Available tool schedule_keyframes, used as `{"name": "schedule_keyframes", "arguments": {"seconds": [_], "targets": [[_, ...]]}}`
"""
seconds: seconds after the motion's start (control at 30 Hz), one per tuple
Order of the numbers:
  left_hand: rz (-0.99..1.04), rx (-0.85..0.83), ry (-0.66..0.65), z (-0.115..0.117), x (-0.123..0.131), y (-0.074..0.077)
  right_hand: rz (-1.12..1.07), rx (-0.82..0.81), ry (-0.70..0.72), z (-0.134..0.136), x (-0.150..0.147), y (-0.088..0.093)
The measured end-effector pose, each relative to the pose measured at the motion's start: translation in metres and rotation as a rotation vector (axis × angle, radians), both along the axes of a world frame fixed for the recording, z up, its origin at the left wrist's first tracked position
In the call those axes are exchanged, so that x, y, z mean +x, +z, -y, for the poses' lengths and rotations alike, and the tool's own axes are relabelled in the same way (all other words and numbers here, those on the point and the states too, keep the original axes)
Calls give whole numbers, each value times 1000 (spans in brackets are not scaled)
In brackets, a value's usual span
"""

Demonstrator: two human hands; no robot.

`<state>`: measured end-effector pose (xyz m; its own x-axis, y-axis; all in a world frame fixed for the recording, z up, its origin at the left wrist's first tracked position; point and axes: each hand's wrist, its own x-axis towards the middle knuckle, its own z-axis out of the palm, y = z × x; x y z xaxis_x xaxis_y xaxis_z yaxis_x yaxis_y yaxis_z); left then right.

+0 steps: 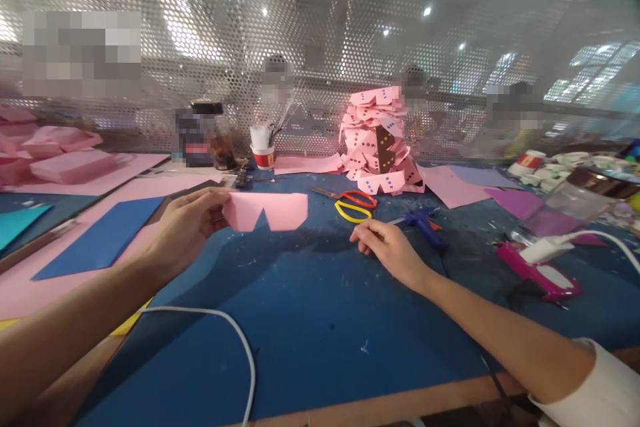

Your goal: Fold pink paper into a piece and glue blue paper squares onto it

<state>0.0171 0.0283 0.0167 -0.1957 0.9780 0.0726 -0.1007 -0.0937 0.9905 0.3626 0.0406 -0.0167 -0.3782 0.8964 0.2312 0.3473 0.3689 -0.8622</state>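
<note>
My left hand point(193, 217) pinches a pink mask-shaped cutout point(267, 212) by its left end, holding it up over the blue table mat point(300, 320). The cutout is plain, with a V-shaped notch in its lower edge. My right hand point(380, 247) is closed, its fingers curled together; whether anything small is in them is hidden. Just beyond its fingertips lie scissors point(354, 207) with one red and one yellow handle. A blue glue gun point(425, 223) rests to the right of that hand.
Behind the scissors stands a tall pile of dotted pink cutouts point(373, 140). Pink sheets point(190, 183) and a blue sheet point(107, 237) lie left. At right are a magenta glue gun point(540, 273) and a clear container point(565, 203). A white cable point(240, 333) curves in front.
</note>
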Motion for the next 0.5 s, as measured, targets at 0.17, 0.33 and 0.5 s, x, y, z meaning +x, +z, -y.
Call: {"name": "schedule_keyframes", "arguments": {"seconds": [0.17, 0.33, 0.5], "targets": [[-17, -107, 88, 11, -22, -6, 77, 23, 6, 5, 0, 2], [24, -206, 177, 14, -33, -5, 166, 108, 18, 9, -1, 5], [37, -203, 279, 9, -50, -4, 203, 147, 79, 14, -3, 6]]}}
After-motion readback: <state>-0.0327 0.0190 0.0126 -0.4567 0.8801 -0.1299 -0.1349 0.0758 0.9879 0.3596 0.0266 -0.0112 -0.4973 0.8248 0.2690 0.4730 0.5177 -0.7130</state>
